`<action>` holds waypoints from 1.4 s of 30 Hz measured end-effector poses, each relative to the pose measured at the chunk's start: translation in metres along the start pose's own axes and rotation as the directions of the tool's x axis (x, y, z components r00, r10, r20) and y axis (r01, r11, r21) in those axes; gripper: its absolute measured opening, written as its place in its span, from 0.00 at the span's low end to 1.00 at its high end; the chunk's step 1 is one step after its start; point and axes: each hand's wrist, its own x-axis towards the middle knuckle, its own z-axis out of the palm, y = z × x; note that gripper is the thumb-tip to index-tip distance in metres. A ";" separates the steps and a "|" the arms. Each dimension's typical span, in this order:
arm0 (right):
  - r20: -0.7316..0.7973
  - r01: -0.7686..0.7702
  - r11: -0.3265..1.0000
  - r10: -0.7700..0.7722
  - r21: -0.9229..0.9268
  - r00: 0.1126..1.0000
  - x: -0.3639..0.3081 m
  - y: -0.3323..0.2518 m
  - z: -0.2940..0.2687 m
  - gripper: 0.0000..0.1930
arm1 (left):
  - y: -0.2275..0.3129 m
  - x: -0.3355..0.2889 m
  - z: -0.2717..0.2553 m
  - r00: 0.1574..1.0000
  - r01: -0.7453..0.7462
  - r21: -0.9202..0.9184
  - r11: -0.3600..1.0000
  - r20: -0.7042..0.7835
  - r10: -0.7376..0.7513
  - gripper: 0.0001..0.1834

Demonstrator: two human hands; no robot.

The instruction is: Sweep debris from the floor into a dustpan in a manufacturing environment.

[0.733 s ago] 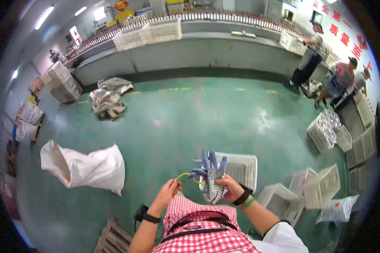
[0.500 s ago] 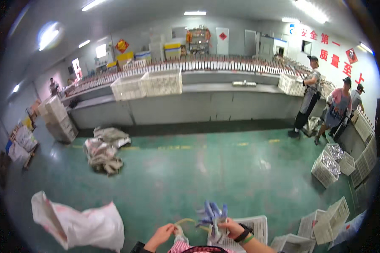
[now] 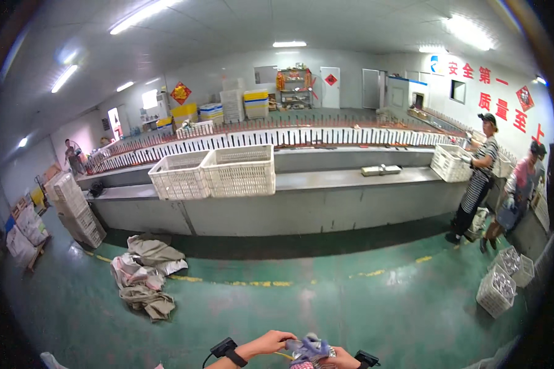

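Observation:
At the lower edge, my left hand point(image 3: 272, 342) and my right hand point(image 3: 346, 359) are close together in front of my body. Between them is a bunched work glove point(image 3: 312, 348), blue-purple and grey; a second glove may be in the bunch. The fingers of my left hand close on its left side. My right hand holds it from the right, its fingers partly hidden behind the fabric. A thin yellow band point(image 3: 283, 355) shows beside the left hand. Dark straps with small black boxes sit on both wrists.
Ahead runs a long grey counter point(image 3: 277, 212) with two white crates point(image 3: 239, 172) on it and a row of upright rods behind. Crumpled sacks point(image 3: 144, 277) lie on the green floor at left. Two people point(image 3: 477, 178) stand at right near filled crates point(image 3: 497, 290).
My view has tilted up, so the near sack and crates have mostly left the picture. My hands have come together, and the left now grips the glove that the right held.

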 end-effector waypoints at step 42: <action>0.075 0.045 0.894 -0.087 0.445 0.993 1.079 -0.306 0.023 0.40 | -0.318 0.096 -1.248 -0.066 -0.388 -0.106 0.916 -0.988 -0.143 0.16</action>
